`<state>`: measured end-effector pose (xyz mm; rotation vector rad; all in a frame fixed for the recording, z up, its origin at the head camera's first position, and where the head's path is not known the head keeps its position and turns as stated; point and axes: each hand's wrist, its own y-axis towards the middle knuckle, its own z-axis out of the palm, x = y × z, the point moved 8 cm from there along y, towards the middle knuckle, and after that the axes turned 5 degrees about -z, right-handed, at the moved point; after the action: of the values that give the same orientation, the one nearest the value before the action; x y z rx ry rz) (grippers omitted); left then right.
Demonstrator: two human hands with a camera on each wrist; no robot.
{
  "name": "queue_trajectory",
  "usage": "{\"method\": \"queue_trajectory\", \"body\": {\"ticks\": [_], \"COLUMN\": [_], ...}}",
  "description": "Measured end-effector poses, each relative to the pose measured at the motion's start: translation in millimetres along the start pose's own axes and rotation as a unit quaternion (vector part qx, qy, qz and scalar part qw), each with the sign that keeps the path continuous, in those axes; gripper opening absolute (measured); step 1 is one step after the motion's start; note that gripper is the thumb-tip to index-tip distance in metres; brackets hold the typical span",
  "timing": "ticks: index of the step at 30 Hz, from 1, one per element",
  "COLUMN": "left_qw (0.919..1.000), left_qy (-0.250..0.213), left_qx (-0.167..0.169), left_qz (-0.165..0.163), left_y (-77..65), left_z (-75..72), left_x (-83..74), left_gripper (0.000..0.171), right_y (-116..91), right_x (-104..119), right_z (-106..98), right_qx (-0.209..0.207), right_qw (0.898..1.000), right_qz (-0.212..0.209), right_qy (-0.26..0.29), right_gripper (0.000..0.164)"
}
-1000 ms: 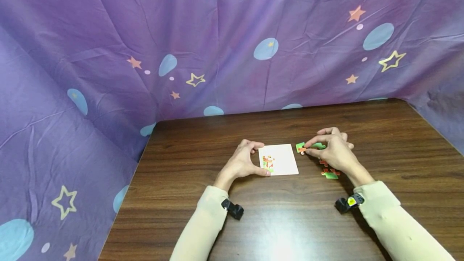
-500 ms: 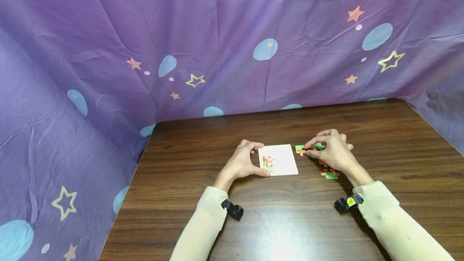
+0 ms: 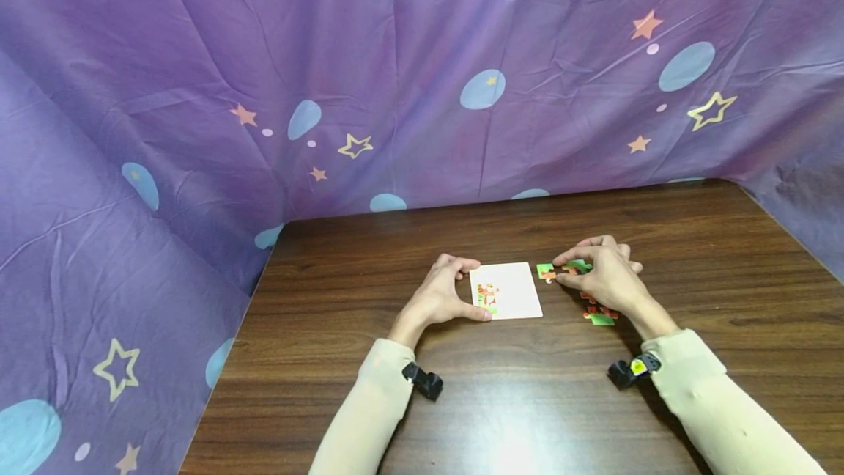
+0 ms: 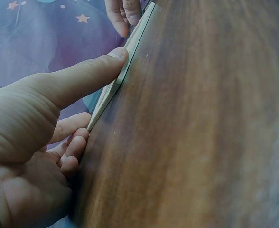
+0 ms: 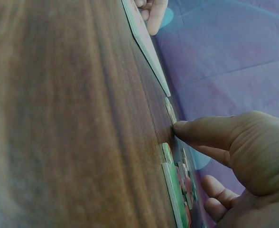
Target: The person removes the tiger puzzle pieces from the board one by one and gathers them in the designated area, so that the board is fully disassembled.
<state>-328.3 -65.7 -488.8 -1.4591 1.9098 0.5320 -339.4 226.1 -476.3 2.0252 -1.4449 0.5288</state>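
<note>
A square white puzzle board [image 3: 514, 292] lies on the table, with a small orange-and-green picture in its near left corner. My left hand [image 3: 440, 292] grips the board at its left side, thumb [image 4: 106, 66] at the near edge and fingers around the far corner. Just right of the board is a green-and-orange puzzle piece [image 3: 544, 270]. The thumb and index finger of my right hand [image 3: 608, 273] pinch this piece at its right end; the right wrist view shows the thumb [image 5: 184, 128] against its edge. More puzzle pieces [image 3: 601, 319] lie under and beside that hand, partly hidden by it.
The brown wooden table [image 3: 369, 248] runs back to a purple curtain [image 3: 422, 94] printed with stars and ovals, which also hangs along the left side. Black straps [image 3: 423, 381] sit at both wrists over pale sleeves.
The puzzle piece at my right fingertips has turned slightly and shifted a little left, its edge straighter to the board. My left hand and the board stay in place.
</note>
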Motion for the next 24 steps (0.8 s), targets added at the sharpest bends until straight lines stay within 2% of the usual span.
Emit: {"method": "queue_trajectory", "body": {"ticks": [24], "left_qw": [1.0], "left_qy": [0.006], "left_qx": [0.002], "left_qz": [-0.003], "left_y": [-0.5], "left_z": [0.9], "left_x": [-0.3], "left_gripper": [0.098], "right_y": [-0.2], "right_x": [-0.3], "right_z": [1.4], "right_qx": [0.011], "right_qw": [1.0], "right_qz": [0.007], "right_qy": [-0.008], "right_gripper": [0.031]}}
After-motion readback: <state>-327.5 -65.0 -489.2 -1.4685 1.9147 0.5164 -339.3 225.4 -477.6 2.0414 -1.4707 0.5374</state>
